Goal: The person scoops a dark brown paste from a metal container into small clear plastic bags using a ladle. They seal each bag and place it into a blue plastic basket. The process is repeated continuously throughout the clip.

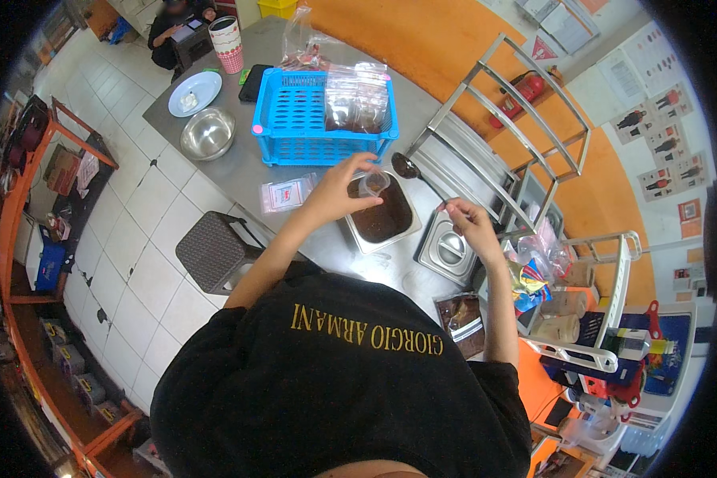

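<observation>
My left hand (340,188) holds a small clear plastic cup (374,184) between thumb and fingers, over a rectangular steel food pan (417,222). Dark brown sauce or paste (382,220) covers the pan's inside. In my right hand (469,226) is the thin handle of a dark spoon (406,166). Its bowl, coated with glossy brown stuff, is above the table just beyond the pan's far right corner. Below my right hand lies a steel pan lid (452,246) with a recessed handle. Small printed plastic bags (287,194) lie beside my left forearm.
A blue plastic basket (293,143) holds several filled clear pouches (355,101). Left of it are a steel bowl (208,134), a plate (195,94) and a tall cup (226,45). A metal rack (466,86) stands right. A stool (218,251) is by the table; a person (170,33) sits beyond.
</observation>
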Tool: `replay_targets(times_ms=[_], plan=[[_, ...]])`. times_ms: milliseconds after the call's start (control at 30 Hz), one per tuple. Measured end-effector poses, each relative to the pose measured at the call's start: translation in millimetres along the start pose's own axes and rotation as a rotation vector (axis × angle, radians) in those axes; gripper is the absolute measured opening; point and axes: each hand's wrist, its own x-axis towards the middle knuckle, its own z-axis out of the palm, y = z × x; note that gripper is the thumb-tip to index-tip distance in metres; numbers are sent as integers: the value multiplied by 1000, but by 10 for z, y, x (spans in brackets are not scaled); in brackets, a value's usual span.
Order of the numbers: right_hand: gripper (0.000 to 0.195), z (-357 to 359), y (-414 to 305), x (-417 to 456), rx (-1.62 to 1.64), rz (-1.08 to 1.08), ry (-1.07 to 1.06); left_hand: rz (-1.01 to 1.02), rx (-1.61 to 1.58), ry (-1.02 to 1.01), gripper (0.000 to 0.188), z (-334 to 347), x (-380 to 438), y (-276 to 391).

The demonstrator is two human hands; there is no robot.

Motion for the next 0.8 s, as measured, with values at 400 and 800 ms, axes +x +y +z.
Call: replay_targets(times_ms=[400, 800], plan=[[22, 915, -175, -36, -259, -436, 338, 102, 223, -91, 10, -322, -156, 278], [9, 984, -711, -27, 7, -504, 406, 68, -355, 1, 39, -432, -115, 415]])
